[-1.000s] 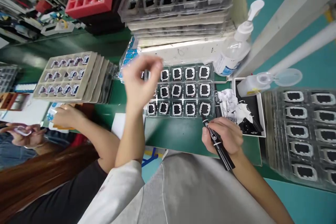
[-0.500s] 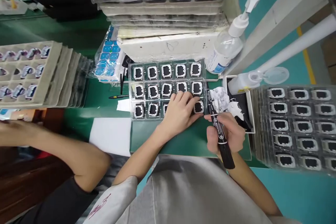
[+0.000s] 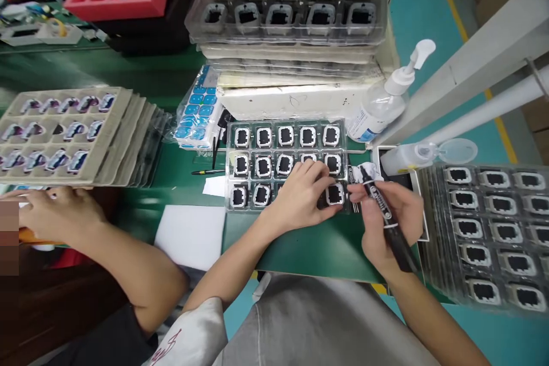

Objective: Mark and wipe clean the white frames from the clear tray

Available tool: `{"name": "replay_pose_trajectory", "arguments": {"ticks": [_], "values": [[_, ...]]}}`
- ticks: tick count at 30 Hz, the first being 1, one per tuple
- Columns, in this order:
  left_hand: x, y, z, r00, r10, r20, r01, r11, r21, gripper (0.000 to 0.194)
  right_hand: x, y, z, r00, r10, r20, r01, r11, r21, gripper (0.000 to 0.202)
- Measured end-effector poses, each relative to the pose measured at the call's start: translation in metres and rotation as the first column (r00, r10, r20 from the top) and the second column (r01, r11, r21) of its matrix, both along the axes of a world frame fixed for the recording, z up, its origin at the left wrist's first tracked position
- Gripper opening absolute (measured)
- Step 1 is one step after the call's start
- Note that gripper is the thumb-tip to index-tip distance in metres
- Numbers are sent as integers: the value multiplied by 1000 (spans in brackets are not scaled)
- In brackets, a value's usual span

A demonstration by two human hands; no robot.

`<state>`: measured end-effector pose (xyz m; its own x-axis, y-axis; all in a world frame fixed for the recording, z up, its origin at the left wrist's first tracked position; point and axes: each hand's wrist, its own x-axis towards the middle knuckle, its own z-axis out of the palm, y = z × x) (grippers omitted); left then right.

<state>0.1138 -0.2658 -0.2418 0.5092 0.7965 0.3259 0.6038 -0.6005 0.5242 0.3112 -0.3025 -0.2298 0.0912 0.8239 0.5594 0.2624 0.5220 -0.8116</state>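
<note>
My left hand [image 3: 300,197] reaches over the clear plastic tray [image 3: 274,210]. Its thumb and forefinger lie on either side of the watch case [image 3: 334,194] in the front right pocket, a squarish white-rimmed part with a black middle. Several like parts fill the other visible pockets; the hand hides some of the front row. To the right of the tray, my right hand [image 3: 392,220] grips a black marker pen [image 3: 381,206]. The pen's narrow end points up and left, apart from the tray, near a crumpled white tissue [image 3: 358,172].
Stacked trays of similar parts stand at right [image 3: 476,254] and behind [image 3: 287,34]. A pump bottle [image 3: 377,106] and smaller bottle [image 3: 407,157] are by the post. A co-worker's arm [image 3: 128,257] is at left, near beige trays [image 3: 96,148]. A white pad [image 3: 191,234] lies beside my forearm.
The whole view has shifted, so the bench appears lower and further right. My right hand has drawn the marker pen slightly away from the tray. My left hand stays at the same watch case.
</note>
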Motion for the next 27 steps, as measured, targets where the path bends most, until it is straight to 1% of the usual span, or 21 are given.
{"name": "replay_pose_trajectory", "arguments": {"ticks": [1, 2, 3, 4, 5, 6, 7, 8, 9, 10, 12, 15, 17, 19, 20, 21, 24, 25, 26, 27], "values": [[-4, 0, -1, 991, 12, 136, -4, 998, -59, 39, -2, 7, 7, 1000, 4, -20, -4, 1000, -27, 25], [-7, -1, -1, 962, 34, 271, 4, 991, -137, 41, -5, 15, 12, 999, 12, -37, -14, 999, -45, 23], [-9, -1, -2, 916, 73, 395, 23, 973, -232, 42, -7, 22, 16, 998, 28, -53, -32, 998, -61, 23], [-10, -1, -2, 858, 129, 496, 50, 942, -331, 45, -10, 29, 17, 996, 50, -71, -55, 996, -73, 24], [-10, 0, -3, 796, 195, 573, 77, 906, -416, 47, -13, 35, 16, 993, 77, -92, -84, 993, -84, 26], [-9, 0, -3, 733, 259, 630, 98, 875, -473, 50, -16, 40, 13, 988, 106, -116, -116, 989, -92, 28], [-8, 1, -5, 676, 309, 669, 107, 857, -504, 51, -19, 43, 9, 982, 133, -136, -147, 985, -95, 29], [-8, 1, -6, 634, 339, 695, 104, 853, -511, 51, -22, 44, 4, 977, 159, -146, -173, 981, -88, 30], [-7, 1, -7, 612, 351, 709, 95, 857, -507, 50, -24, 44, -1, 973, 181, -142, -192, 979, -69, 31], [-7, 1, -8, 605, 354, 713, 84, 863, -499, 49, -25, 43, -7, 972, 196, -128, -202, 978, -42, 32], [-6, 1, -9, 625, 360, 692, 63, 861, -505, 47, -25, 38, -17, 973, 214, -86, -214, 977, 7, 34], [-6, -2, -6, 666, 399, 631, 20, 835, -549, 52, -21, 32, -29, 978, 208, -19, -209, 978, -7, 41], [-6, -2, -6, 651, 441, 617, 10, 808, -588, 54, -19, 30, -34, 977, 209, 47, -208, 978, -14, 45], [-6, -1, -6, 613, 473, 633, 42, 780, -624, 52, -20, 31, -35, 972, 210, 110, -213, 977, 21, 49], [-7, 0, -7, 610, 477, 633, 61, 768, -638, 50, -21, 33, -34, 969, 205, 139, -212, 976, 42, 50], [-8, 1, -7, 628, 472, 619, 72, 756, -650, 46, -23, 34, -33, 966, 192, 175, -205, 977, 60, 51], [-13, 4, -8, 723, 437, 535, 58, 733, -678, 38, -28, 38, -29, 951, 129, 283, -160, 983, 90, 46], [-14, 5, -8, 734, 437, 519, 57, 723, -689, 38, -29, 39, -29, 947, 117, 299, -151, 984, 93, 44], [-15, 6, -8, 727, 448, 520, 64, 710, -701, 41, -30, 39, -29, 946, 112, 304, -145, 985, 89, 43], [-16, 6, -8, 704, 470, 532, 78, 694, -716, 43, -31, 39, -30, 947, 111, 301, -141, 987, 79, 43]]}}
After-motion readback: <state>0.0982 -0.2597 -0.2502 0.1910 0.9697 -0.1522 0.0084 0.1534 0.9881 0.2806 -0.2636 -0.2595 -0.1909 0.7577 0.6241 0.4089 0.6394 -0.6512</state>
